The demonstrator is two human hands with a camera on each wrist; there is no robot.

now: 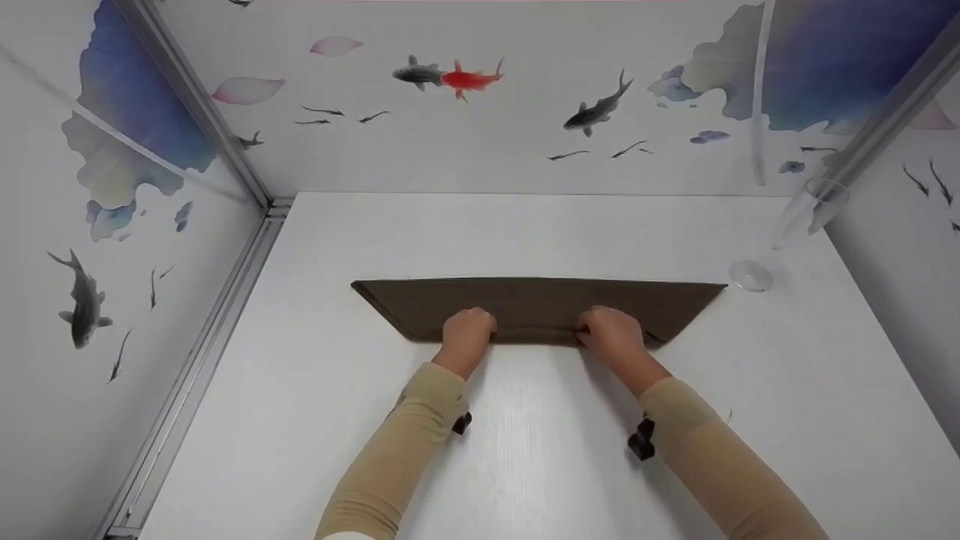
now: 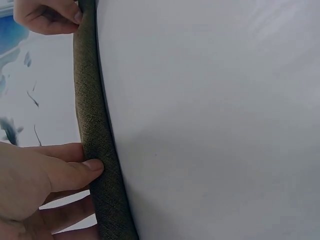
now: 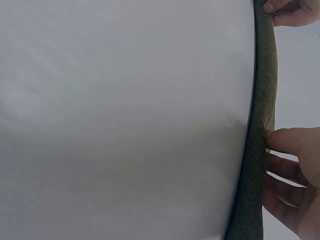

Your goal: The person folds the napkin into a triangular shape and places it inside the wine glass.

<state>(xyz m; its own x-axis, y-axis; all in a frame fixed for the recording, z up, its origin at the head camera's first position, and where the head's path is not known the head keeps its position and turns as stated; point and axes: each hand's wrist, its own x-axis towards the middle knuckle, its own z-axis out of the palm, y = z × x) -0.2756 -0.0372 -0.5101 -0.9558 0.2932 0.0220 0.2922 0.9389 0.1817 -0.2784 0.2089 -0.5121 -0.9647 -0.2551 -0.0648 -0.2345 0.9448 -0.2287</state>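
Observation:
A brown cloth (image 1: pixel 525 300) with a woven texture lies flat on the white table as a wide strip, broader at its far edge, with its near edge rolled or folded. My left hand (image 1: pixel 469 337) pinches that near edge left of its middle. In the left wrist view, the thumb (image 2: pixel 94 165) presses the front of the rounded cloth edge (image 2: pixel 95 110) while the other fingers go behind it. To the right, my right hand (image 1: pixel 611 334) holds the same edge between thumb and fingers. The right wrist view has its fingertips at the cloth edge (image 3: pixel 262 100), partly hidden behind it.
A clear glass vessel (image 1: pixel 810 214) with a round base (image 1: pixel 750 276) stands just past the cloth's far right corner. White panels (image 1: pixel 510 150) painted with fish enclose the table (image 1: pixel 517 465) at the back and sides, with metal rails (image 1: pixel 240 277) along the left.

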